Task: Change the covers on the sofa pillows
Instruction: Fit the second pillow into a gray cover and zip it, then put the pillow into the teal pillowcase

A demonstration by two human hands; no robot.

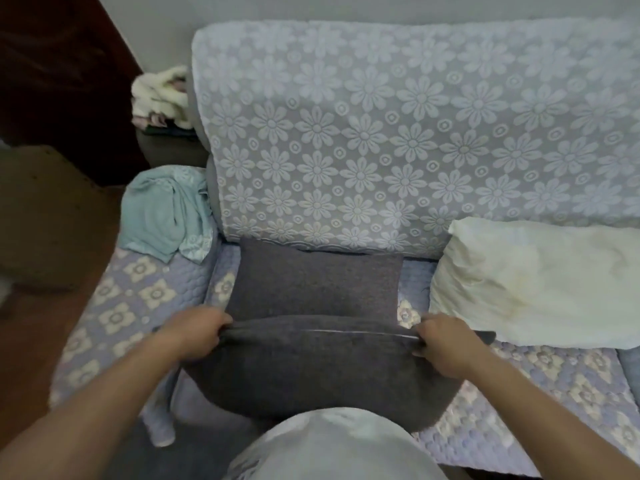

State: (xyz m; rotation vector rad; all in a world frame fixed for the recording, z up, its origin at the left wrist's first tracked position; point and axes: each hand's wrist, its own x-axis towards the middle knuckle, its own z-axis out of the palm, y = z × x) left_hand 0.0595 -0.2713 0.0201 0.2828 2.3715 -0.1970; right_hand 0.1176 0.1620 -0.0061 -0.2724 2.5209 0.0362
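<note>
A dark grey, coarse-woven fabric pillow (311, 372) lies across the front edge of the sofa seat, just in front of the person, its upper seam, with a thin pale line along it, stretched taut between both hands. The left hand (199, 329) has its fingers curled over the left end of that seam, pinching the cloth; the right hand (441, 344) grips the right end in the same way, thumb and fingers folded round the edge. Whether the filling sits fully inside this cover cannot be told. Touching it on the far side, a second dark grey rectangular pillow (315, 282) lies flat against the foot of the backrest. Just to the right rests a bare, cream-white wrinkled pillow insert (533, 285) without a cover. All three lie on the lilac quilted sofa cover with cream flower patches (114, 306); the backrest wears a pale blue lace throw with daisy pattern (398, 133). On the left armrest lies a crumpled pale teal cloth (162, 216), and beyond it a heap of fluffy white fabric (159, 95). No writing can be read anywhere.
</note>
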